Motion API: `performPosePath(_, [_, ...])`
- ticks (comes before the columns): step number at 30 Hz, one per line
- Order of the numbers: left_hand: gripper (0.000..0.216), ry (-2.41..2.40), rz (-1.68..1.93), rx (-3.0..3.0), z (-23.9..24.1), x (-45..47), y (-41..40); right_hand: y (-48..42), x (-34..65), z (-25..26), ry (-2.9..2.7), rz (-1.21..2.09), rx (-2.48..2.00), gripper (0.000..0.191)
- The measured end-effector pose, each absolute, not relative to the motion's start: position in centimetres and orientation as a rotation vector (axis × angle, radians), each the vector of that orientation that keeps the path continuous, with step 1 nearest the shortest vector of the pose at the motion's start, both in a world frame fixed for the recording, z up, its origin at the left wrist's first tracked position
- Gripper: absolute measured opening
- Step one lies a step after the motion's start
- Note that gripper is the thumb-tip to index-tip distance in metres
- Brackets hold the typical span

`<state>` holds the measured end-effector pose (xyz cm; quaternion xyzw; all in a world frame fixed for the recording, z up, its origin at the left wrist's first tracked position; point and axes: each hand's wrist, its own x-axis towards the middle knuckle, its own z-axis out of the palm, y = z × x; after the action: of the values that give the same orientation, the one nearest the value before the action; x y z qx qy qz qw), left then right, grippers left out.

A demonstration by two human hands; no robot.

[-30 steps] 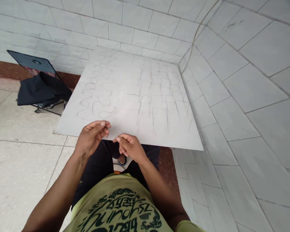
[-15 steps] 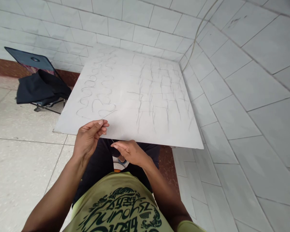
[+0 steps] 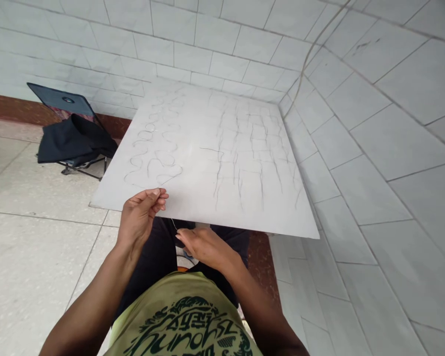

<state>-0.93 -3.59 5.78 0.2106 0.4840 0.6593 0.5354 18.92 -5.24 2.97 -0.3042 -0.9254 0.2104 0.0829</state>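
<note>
A large white board (image 3: pixel 193 198) lies in front of me. Thin wavy lines (image 3: pixel 150 126) run down its left part and a rough grid of dark thin lines (image 3: pixel 257 141) covers the right; I cannot tell whether they are drawn or laid strands. Over the near left edge, my left hand (image 3: pixel 143 212) is closed in a pinch, with a thin dark strand seeming to come from its fingertips. Just below the board's near edge, my right hand (image 3: pixel 203 244) pinches a fine, pale, wire-like strand (image 3: pixel 173 224), which curves up towards the edge.
A folding chair (image 3: pixel 74 101) with a dark cloth (image 3: pixel 72 141) on it stands to the left on the tiled floor (image 3: pixel 33 257). White tiled walls (image 3: pixel 215 44) border the board behind and to the right. A pale cable (image 3: pixel 311 49) runs down the corner.
My right hand has moved slightly down, away from the board's edge, and more of the pale strand shows. My left hand keeps its pinch. The whole view has shifted a little.
</note>
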Motion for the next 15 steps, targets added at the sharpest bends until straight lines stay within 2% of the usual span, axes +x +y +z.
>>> performPosePath(11, [0.025, 1.172, 1.59, 0.486, 6.08, -1.33, -3.38, -4.84, 19.05, 2.37, -2.719, 0.473, -1.043, 0.039])
performPosePath(15, [0.024, 1.176, 1.6, 0.48, 6.33, -1.36, -3.29, -4.87, 18.92, 2.49, -2.743, 0.475, -0.891, 0.037])
